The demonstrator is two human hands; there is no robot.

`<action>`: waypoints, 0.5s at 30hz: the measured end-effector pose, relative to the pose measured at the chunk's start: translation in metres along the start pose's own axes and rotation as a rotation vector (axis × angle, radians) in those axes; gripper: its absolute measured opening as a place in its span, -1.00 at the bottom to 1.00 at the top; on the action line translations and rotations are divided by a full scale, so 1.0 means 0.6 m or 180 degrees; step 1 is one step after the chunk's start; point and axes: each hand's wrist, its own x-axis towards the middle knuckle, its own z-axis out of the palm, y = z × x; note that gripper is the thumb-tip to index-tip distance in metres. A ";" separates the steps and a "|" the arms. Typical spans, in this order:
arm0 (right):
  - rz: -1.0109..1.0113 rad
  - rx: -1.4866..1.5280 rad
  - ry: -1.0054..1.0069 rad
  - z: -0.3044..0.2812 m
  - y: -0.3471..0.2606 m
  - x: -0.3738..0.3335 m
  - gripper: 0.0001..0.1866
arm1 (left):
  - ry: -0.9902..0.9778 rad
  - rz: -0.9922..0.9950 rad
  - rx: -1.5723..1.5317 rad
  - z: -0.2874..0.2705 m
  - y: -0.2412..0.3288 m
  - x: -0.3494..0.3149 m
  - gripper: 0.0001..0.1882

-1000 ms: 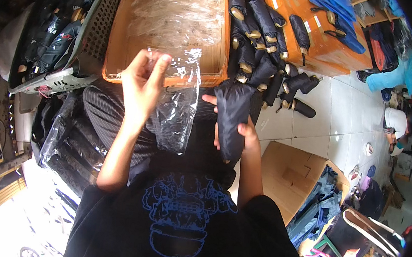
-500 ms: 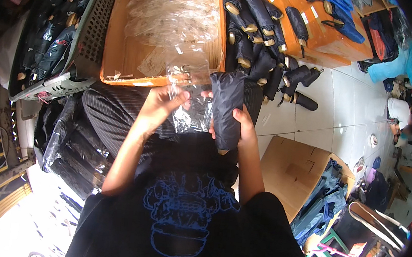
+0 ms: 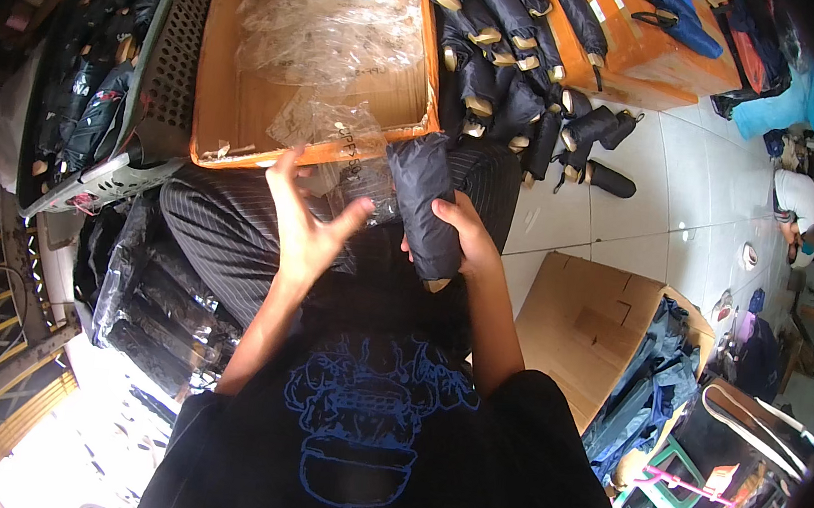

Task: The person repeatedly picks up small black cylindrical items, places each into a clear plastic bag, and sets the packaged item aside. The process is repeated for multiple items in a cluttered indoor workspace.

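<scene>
My right hand grips a folded umbrella in a black cloth sleeve, held tilted above my lap, thumb across its side. A light-coloured end shows at the bottom of the umbrella. Against its upper left side is a clear plastic bag with dark print, hanging between the umbrella and the box rim. My left hand is beside the bag, thumb and fingers spread wide; some fingertips are behind or against the film, and I cannot tell whether they touch it.
An orange-edged carton ahead holds a stack of clear bags. Sleeved umbrellas are heaped to its right, some on the tiled floor. A crate of wrapped umbrellas stands left. An open cardboard box with dark-blue items sits right.
My left hand has moved slightly left and its fingers have spread from the plastic bag. The umbrella in my right hand has shifted a little left and up.
</scene>
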 end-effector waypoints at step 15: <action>0.0000 -0.0296 -0.0213 0.000 -0.030 -0.051 -0.28 | -0.0329 0.1002 0.1086 0.004 -0.001 -0.010 -0.85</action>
